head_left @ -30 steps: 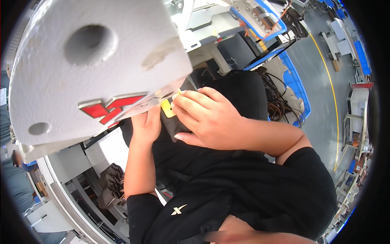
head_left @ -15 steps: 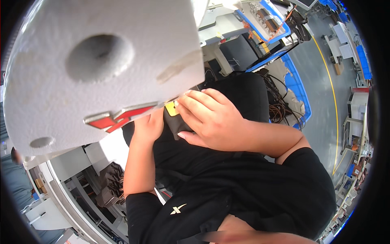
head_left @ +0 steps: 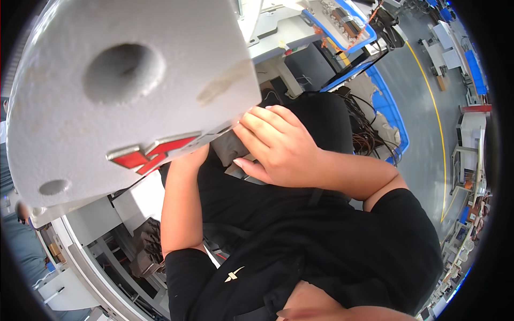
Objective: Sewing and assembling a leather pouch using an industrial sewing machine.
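A large off-white machine head [head_left: 176, 69] with a red emblem fills the upper left and covers the work under it. My left hand [head_left: 194, 157] reaches beneath its lower edge; the fingers are hidden. Beside that edge is my right hand [head_left: 281, 145], its fingers bent together at the edge and the thumb lower down. Between them a dark grey piece of cloth [head_left: 229, 146] shows, held at its right side by this hand. Its far part disappears behind the machine head.
A blue-rimmed bin [head_left: 393, 112] with dark cords stands to the right, and a blue tray [head_left: 348, 27] with small parts lies beyond it. Dark folded pieces [head_left: 147, 243] lie at the lower left. A yellow line [head_left: 433, 107] runs along the grey floor.
The yellow piece on the grey cloth has gone out of sight behind the machine head. My right hand has shifted slightly up, and more of the left hand is covered.
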The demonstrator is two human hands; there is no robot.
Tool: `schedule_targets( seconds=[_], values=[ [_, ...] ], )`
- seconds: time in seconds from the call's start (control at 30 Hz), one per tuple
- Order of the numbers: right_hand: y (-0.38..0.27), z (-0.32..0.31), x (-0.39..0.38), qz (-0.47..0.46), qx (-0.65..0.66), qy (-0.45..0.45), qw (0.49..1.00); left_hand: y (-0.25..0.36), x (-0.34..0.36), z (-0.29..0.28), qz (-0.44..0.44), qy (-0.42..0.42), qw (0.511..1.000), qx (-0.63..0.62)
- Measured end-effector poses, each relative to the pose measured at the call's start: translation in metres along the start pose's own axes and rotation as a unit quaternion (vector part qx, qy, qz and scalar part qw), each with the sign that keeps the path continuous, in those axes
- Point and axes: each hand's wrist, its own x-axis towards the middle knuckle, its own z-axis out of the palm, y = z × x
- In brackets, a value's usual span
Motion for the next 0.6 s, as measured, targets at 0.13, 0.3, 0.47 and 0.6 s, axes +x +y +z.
schedule_targets(
  seconds=[0.13, 0.3, 0.47, 0.6],
  values=[
    [0.002, -0.002, 0.0, -0.003, -0.014, -0.006, 1.0, 0.004, 0.002, -0.001, 0.019, -0.013, 0.999, 0.041],
    [0.0, 0.0, -0.004, -0.002, -0.007, -0.009, 1.0, 0.0, -0.01, -0.007, -0.014, -0.065, 0.998, 0.017],
    [0.005, -0.006, -0.005, 0.013, 0.077, 0.008, 0.997, -0.024, -0.034, 0.001, 0.051, -0.021, 0.988, 0.147],
    [0.019, -0.003, -0.023, 0.163, 0.183, 0.034, 0.969, 0.039, -0.03, 0.005, -0.037, 0.044, 0.998, 0.018]
  ],
)
